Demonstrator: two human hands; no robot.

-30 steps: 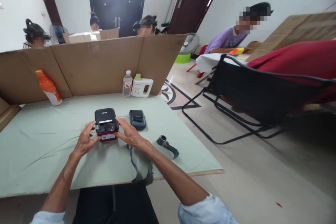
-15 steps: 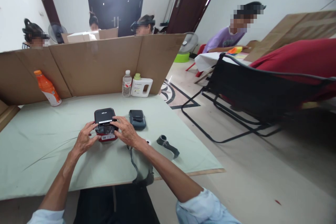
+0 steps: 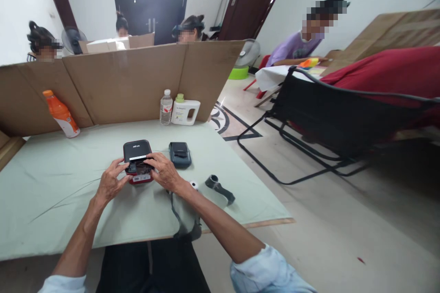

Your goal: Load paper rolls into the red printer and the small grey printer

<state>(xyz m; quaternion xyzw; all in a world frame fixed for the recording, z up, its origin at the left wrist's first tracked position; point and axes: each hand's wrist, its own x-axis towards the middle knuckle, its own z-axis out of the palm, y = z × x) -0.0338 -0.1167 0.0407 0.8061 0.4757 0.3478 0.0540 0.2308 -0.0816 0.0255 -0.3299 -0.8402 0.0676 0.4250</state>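
Note:
A small black and red portable printer [image 3: 141, 178] lies on the table with its black lid [image 3: 136, 149] raised and its dark inside showing. My left hand [image 3: 112, 181] grips its left side, thumb at the lower red edge and fingers at the hinge side. From the right, my right hand [image 3: 165, 171] holds the same printer, fingers reaching over its opening. Part of the inside is hidden by those fingers. Just right of it sits a second, dark blue compact device [image 3: 180, 154]. Near my right forearm lie a white-cored roll [image 3: 194, 185] with a dark strip and a black roll [image 3: 213, 181] with a loose tail.
Along a cardboard screen [image 3: 127, 84] stand an orange bottle [image 3: 61, 113], a clear water bottle [image 3: 166, 109] and a white jug [image 3: 185, 112]. The pale green table [image 3: 62, 219] ends at the right, beside a black folding chair [image 3: 326, 119]. Several people sit beyond.
The fingers of my right hand have shifted slightly over the printer's opening. My left hand keeps nearly the same hold, and the printer stays in place.

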